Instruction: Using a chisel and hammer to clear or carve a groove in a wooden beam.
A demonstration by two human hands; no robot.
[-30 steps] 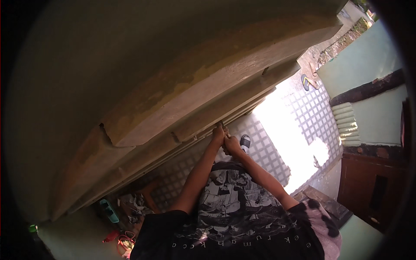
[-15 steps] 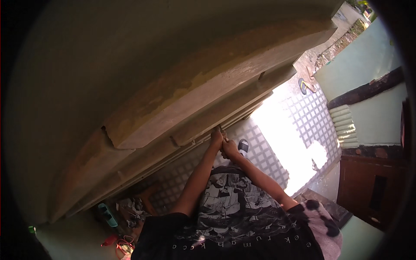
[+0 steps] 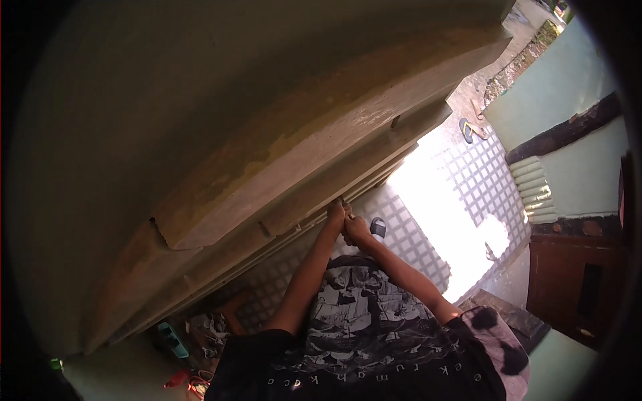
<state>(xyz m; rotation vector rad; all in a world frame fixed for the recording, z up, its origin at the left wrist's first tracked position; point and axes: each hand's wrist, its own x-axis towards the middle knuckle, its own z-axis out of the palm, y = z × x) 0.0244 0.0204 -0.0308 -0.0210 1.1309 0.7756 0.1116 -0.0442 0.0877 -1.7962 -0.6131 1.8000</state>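
My left hand (image 3: 337, 211) is closed against the lower edge of a ledged, cream-painted structure (image 3: 321, 197) that runs diagonally across the view. Just below it and to the right, my right hand (image 3: 357, 229) is also closed, its fingers curled close to the left one. The two hands are together or nearly touching. Whatever they grip, if anything, is hidden by the fingers and too small to make out. Both forearms reach forward over my dark printed shirt (image 3: 368, 301).
A dark sandal (image 3: 378, 227) on my foot shows beside the right hand. Checked tiles (image 3: 414, 244) cover the floor, with bright sunlight across them. Flip-flops (image 3: 466, 130) lie farther off. At right stands a brown wooden door (image 3: 565, 287); at lower left, a teal container (image 3: 172, 339).
My view has shifted slightly, so the ledges sit a little farther left and lower. Both hands stay closed at the same edge, with hardly any visible movement.
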